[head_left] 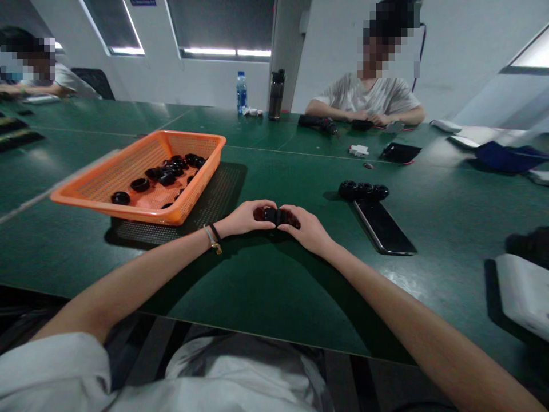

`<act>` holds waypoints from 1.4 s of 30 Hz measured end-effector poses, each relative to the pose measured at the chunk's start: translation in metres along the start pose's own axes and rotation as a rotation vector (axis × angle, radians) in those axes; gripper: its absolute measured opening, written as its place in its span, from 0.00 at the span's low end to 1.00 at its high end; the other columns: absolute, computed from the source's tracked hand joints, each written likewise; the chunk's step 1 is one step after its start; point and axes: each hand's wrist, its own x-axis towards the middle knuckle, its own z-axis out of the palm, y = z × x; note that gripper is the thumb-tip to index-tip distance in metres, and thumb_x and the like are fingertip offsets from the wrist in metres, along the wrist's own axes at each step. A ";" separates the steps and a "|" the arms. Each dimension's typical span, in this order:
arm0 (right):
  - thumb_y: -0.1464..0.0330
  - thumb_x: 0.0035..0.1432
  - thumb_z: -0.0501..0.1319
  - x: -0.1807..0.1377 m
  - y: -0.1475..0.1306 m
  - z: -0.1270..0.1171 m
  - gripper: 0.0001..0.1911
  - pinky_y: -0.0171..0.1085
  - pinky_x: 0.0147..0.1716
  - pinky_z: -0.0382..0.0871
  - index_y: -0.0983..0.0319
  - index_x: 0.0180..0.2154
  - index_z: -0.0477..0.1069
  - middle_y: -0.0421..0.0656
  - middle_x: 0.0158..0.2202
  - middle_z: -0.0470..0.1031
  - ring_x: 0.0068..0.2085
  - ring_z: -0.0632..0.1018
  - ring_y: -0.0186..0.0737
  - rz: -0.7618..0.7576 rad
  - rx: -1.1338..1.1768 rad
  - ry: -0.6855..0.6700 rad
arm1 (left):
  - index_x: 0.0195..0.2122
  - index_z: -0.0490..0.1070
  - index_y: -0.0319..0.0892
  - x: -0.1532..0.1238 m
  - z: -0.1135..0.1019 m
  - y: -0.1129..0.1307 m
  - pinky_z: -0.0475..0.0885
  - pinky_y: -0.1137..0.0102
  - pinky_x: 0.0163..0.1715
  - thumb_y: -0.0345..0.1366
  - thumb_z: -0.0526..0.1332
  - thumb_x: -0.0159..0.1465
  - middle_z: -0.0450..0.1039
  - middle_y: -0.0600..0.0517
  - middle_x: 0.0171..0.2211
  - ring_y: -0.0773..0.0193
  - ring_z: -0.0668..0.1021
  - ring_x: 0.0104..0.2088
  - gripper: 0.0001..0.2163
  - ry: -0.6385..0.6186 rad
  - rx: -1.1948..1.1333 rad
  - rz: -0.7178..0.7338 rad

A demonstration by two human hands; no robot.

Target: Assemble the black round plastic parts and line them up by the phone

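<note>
My left hand [249, 217] and my right hand [309, 226] meet above the green table, fingers closed round small shiny black round parts [274, 216]. The pieces sit side by side between my fingertips, with a dark reddish sheen at the outer ends. Whether they are joined or only touching, I cannot tell. To the left stands an orange plastic basket [171, 216], holding several loose black cup-shaped parts [166, 176]. A row of black round parts [364, 190] lies to the right of my hands, against the top end of a dark phone [384, 226].
A white object [525, 292] lies at the right edge. Across the table [257, 286] are a blue-labelled water bottle [241, 91], a dark flask [277, 94], a black power-tool-like object [319, 123] and a blue item [510, 157]. One person sits opposite, another far left.
</note>
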 end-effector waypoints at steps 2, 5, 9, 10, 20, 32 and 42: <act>0.69 0.52 0.60 0.000 0.001 0.000 0.17 0.39 0.36 0.65 0.62 0.45 0.66 0.44 0.36 0.71 0.35 0.71 0.39 -0.001 -0.006 -0.002 | 0.44 0.66 0.37 0.000 0.000 0.000 0.69 0.70 0.36 0.38 0.65 0.49 0.70 0.52 0.34 0.67 0.72 0.32 0.21 0.003 -0.008 -0.009; 0.68 0.53 0.59 -0.001 0.002 0.001 0.16 0.39 0.36 0.65 0.61 0.45 0.66 0.44 0.35 0.71 0.35 0.71 0.39 -0.012 -0.013 -0.003 | 0.44 0.66 0.37 0.000 0.001 0.000 0.69 0.69 0.37 0.37 0.65 0.49 0.70 0.52 0.34 0.67 0.72 0.32 0.21 0.003 -0.016 -0.010; 0.68 0.54 0.58 -0.001 0.001 0.001 0.15 0.40 0.36 0.64 0.61 0.45 0.65 0.44 0.35 0.70 0.35 0.71 0.40 -0.020 -0.023 -0.015 | 0.44 0.66 0.37 0.000 0.001 -0.001 0.69 0.68 0.38 0.38 0.65 0.49 0.70 0.51 0.35 0.67 0.73 0.33 0.21 0.002 -0.029 0.007; 0.68 0.54 0.58 0.000 0.000 0.001 0.16 0.40 0.37 0.64 0.61 0.46 0.65 0.44 0.35 0.70 0.36 0.71 0.40 -0.016 -0.028 -0.024 | 0.44 0.66 0.37 0.000 0.000 -0.001 0.69 0.68 0.38 0.38 0.65 0.49 0.70 0.51 0.35 0.66 0.73 0.33 0.21 0.001 -0.033 0.007; 0.69 0.55 0.56 0.001 -0.004 0.000 0.16 0.40 0.37 0.65 0.63 0.46 0.64 0.45 0.36 0.70 0.36 0.71 0.40 0.027 -0.027 -0.058 | 0.43 0.66 0.37 -0.001 0.001 0.002 0.68 0.68 0.38 0.37 0.65 0.48 0.70 0.50 0.37 0.66 0.73 0.35 0.21 0.009 -0.058 0.007; 0.64 0.55 0.58 0.000 0.001 0.001 0.17 0.45 0.40 0.66 0.62 0.46 0.65 0.48 0.40 0.71 0.41 0.71 0.45 -0.118 -0.114 -0.012 | 0.40 0.64 0.39 -0.001 0.001 0.000 0.68 0.71 0.34 0.37 0.65 0.49 0.68 0.53 0.34 0.67 0.72 0.33 0.18 0.002 -0.018 0.056; 0.67 0.56 0.57 0.000 -0.004 0.001 0.15 0.42 0.40 0.65 0.65 0.45 0.65 0.48 0.38 0.72 0.39 0.72 0.43 -0.040 -0.103 -0.036 | 0.39 0.63 0.39 -0.004 0.002 0.004 0.67 0.71 0.33 0.37 0.65 0.50 0.67 0.53 0.32 0.68 0.72 0.31 0.17 -0.013 -0.041 0.055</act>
